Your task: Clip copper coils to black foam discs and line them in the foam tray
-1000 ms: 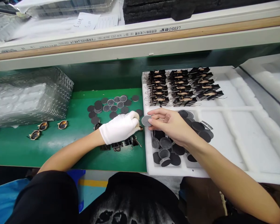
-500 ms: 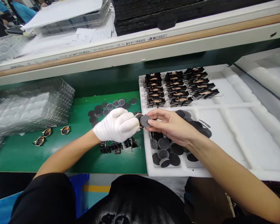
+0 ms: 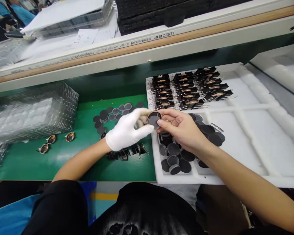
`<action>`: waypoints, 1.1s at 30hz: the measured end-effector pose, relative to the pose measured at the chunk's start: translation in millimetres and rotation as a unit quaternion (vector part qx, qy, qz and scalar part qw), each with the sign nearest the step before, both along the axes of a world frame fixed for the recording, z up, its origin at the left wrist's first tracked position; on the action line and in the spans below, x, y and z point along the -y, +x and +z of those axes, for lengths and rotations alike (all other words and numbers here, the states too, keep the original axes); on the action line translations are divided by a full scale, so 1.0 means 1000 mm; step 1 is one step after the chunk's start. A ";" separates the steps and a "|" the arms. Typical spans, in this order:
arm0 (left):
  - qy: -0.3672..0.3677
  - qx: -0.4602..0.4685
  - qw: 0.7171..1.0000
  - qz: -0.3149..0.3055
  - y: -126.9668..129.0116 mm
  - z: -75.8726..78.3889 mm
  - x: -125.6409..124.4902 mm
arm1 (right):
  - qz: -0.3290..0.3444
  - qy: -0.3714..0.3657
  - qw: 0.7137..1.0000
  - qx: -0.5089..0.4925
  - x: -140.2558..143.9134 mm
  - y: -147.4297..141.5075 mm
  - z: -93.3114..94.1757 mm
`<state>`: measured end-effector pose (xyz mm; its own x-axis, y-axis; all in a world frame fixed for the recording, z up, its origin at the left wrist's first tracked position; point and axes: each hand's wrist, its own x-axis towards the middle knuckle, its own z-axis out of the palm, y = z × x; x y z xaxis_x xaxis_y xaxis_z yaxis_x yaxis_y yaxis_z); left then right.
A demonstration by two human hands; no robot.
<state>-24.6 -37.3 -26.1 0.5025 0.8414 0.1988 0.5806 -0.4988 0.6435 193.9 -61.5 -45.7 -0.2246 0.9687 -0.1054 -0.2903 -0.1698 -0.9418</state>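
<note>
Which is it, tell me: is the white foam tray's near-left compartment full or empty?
Partly full: the near-left compartment holds a loose pile of dark discs; white foam shows around them.

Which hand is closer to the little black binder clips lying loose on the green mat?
Left. The white-gloved left hand hovers just above the loose black binder clips. The bare right hand is farther off, over the white foam tray of dark round discs.

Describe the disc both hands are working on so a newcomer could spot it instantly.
Find the white foam tray right of the green mat. At its left edge, the gloved left hand and bare right hand meet on one dark disc, the only one lifted.
</note>
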 end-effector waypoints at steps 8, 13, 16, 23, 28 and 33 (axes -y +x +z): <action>-0.025 -0.029 0.998 0.050 0.015 0.010 0.001 | 0.041 0.075 0.995 0.056 0.005 -0.002 -0.001; 0.018 -0.123 0.992 -0.021 -0.001 0.021 -0.010 | 0.015 0.075 0.994 0.084 0.004 0.001 -0.003; 0.024 -0.293 0.954 -0.052 -0.023 0.029 -0.020 | -0.002 0.036 0.994 0.100 0.002 0.005 -0.004; -0.118 -0.436 0.868 -0.203 -0.068 0.025 -0.028 | 0.032 -0.009 0.997 0.068 0.000 0.007 -0.005; -0.048 -0.365 0.910 -0.193 -0.077 0.012 -0.033 | 0.070 -0.033 0.996 0.035 0.000 0.006 -0.004; 0.109 -0.063 0.992 0.005 -0.041 0.010 -0.020 | 0.084 -0.006 0.995 0.048 0.001 0.005 -0.002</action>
<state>-66.0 -16.9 -16.0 0.5264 0.7905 0.3132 0.6549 -0.6119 0.4435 199.1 -62.8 -47.4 -0.3708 0.9172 -0.1454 -0.1658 -0.2195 -0.9614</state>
